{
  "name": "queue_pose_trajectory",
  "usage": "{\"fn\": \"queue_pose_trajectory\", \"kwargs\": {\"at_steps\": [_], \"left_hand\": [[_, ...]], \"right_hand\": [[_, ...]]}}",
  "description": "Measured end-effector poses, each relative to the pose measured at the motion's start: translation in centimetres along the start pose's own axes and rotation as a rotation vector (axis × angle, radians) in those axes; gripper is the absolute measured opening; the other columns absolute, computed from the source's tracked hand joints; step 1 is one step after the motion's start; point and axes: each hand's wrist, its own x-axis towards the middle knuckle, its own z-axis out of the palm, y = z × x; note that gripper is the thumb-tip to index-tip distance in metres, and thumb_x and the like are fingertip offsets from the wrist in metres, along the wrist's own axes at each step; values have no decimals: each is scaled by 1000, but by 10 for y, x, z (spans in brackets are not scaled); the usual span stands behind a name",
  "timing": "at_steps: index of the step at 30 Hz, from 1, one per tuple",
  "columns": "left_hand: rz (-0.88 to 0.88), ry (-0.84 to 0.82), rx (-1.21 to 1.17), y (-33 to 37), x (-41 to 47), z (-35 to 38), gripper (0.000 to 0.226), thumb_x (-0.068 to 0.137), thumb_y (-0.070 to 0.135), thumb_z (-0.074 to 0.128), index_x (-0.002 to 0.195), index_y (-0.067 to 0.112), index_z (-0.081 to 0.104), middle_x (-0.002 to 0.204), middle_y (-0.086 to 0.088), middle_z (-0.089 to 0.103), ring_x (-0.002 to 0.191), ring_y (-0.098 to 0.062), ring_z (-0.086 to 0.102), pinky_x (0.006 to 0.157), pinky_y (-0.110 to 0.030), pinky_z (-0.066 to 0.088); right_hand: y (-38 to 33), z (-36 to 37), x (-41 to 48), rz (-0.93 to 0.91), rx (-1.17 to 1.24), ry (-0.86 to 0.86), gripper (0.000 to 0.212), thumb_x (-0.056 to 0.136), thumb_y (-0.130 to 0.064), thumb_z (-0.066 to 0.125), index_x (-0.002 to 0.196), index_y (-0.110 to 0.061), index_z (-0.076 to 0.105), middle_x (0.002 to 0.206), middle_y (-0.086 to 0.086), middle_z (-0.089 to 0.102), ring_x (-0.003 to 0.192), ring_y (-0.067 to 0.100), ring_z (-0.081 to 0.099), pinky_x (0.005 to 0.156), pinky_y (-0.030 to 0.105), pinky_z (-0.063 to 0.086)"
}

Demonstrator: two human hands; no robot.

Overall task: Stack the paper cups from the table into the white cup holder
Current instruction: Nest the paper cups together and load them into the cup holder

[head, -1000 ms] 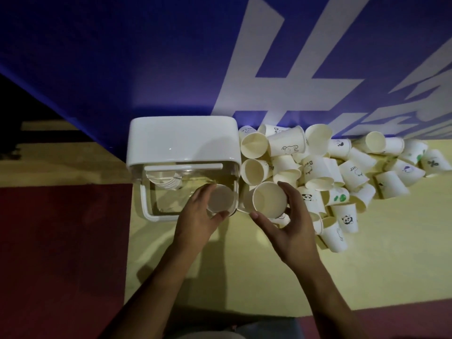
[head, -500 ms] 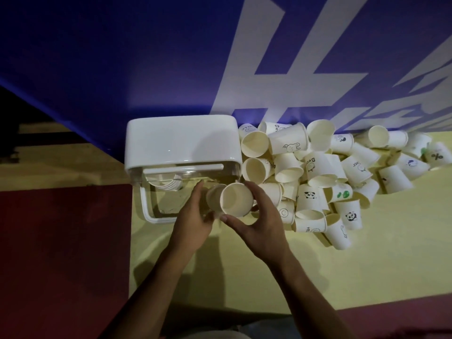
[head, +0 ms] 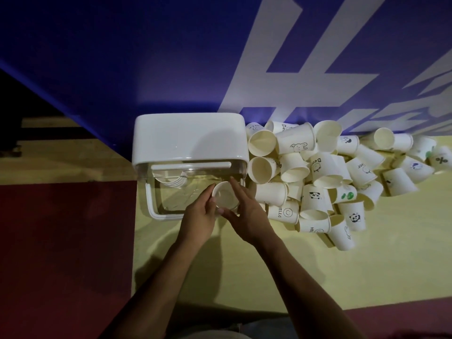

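Observation:
A white cup holder (head: 188, 138) with a clear front drawer stands at the table's back left. Between my two hands sits a paper cup (head: 223, 195), mouth up, at the drawer's right front corner. My left hand (head: 199, 216) grips its left side and my right hand (head: 247, 214) grips its right side. Whether it is one cup or two nested cups is hidden by my fingers. A small nest of cups (head: 172, 181) lies inside the drawer at the back left. A heap of several printed paper cups (head: 318, 182) lies right of the holder.
A blue wall with white lettering (head: 281, 69) rises directly behind the holder and cups. The yellow tabletop (head: 367, 265) stretches to the right and front. A dark red floor (head: 66, 253) lies left of the table edge.
My right hand carried a cup from the heap leftward to the cup in my left hand. Both hands now hold it together over the drawer's right front corner.

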Motion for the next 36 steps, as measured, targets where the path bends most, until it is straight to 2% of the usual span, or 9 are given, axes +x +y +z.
{"fn": "queue_pose_trajectory", "kwargs": {"at_steps": [8, 12, 17, 19, 21, 25, 27, 31, 36], "left_hand": [[23, -1, 27, -2, -4, 2, 45, 106, 33, 51, 149, 41, 45, 135, 15, 65, 122, -7, 62, 102, -35, 53], [18, 71, 48, 14, -16, 1, 49, 104, 38, 52, 152, 31, 44, 140, 6, 62, 122, -10, 60, 95, -30, 51], [163, 299, 62, 44, -57, 4, 42, 99, 38, 53, 134, 17, 59, 127, -3, 67, 106, -8, 57, 76, -2, 37], [266, 259, 120, 57, -66, 20, 43, 96, 41, 50, 128, 15, 62, 121, -4, 68, 103, -13, 61, 77, -3, 38], [285, 162, 131, 74, -66, 43, 41, 99, 44, 48, 129, 20, 60, 122, 1, 67, 106, -15, 63, 83, -16, 42], [422, 30, 146, 122, -57, 106, 43, 94, 51, 50, 130, 29, 55, 121, 16, 59, 110, -9, 59, 83, -28, 51], [503, -4, 206, 145, -50, 139, 42, 94, 49, 53, 132, 30, 52, 125, 12, 59, 112, -11, 59, 82, -30, 52], [591, -72, 376, 196, -23, 207, 48, 93, 43, 65, 136, 27, 51, 132, 4, 58, 116, -17, 58, 81, -31, 52], [653, -146, 554, 258, 24, 290, 67, 91, 49, 67, 147, 21, 44, 151, 0, 47, 134, -20, 48, 100, -32, 47]], "right_hand": [[6, -9, 9, 12, 39, -115, 90, 90, -32, 77, 160, -39, 21, 158, -6, 38, 135, 19, 49, 103, 45, 51], [-1, -21, -1, -13, 12, -91, 101, 83, -51, 78, 162, -39, 15, 164, -10, 30, 142, 15, 44, 108, 38, 48], [7, -47, -48, 85, -44, 106, 57, 93, -53, 66, 143, -30, 54, 133, -9, 60, 88, 12, 67, 86, 39, 58], [22, -64, -67, 133, -22, 151, 41, 95, -44, 67, 131, -24, 66, 123, -9, 66, 77, 6, 65, 83, 36, 58], [39, -84, -82, 176, 21, 209, 32, 95, -40, 69, 123, -24, 70, 117, -11, 69, 73, 7, 65, 80, 34, 58], [80, -135, -106, 300, 99, 312, 21, 96, -38, 67, 114, -28, 72, 107, -17, 71, 81, 3, 65, 77, 21, 53], [99, -161, -116, 339, 142, 349, 18, 97, -33, 67, 112, -26, 74, 104, -20, 70, 84, 0, 64, 74, 11, 48], [143, -206, -136, 381, 205, 391, 13, 97, -27, 67, 106, -27, 76, 101, -20, 72, 80, 1, 64, 69, 11, 45], [204, -252, -155, 419, 231, 410, 11, 97, -23, 67, 101, -25, 77, 98, -19, 74, 83, -1, 64, 68, 8, 43]]}}
